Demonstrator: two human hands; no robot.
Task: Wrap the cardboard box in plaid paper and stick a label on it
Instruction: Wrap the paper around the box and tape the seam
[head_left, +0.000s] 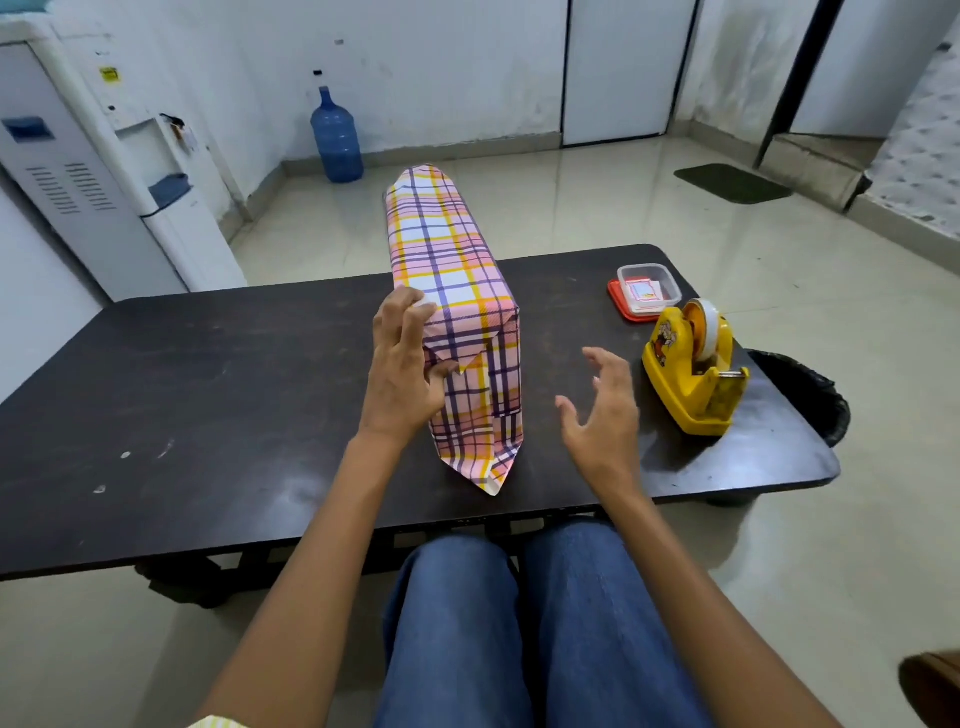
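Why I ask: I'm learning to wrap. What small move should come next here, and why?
Probably the right hand should reach for a strip from the tape dispenser. The left hand presses the folded flaps on the near end of the plaid-wrapped box, the pointed bottom flap lies loose on the table, and the right hand hovers open and free beside the dispenser.

One plaid-wrapped box (457, 291), one tape dispenser (693, 371), one container (648, 286), one water jug (336, 137), one table (208, 395), two hands (402, 366) (605, 413).
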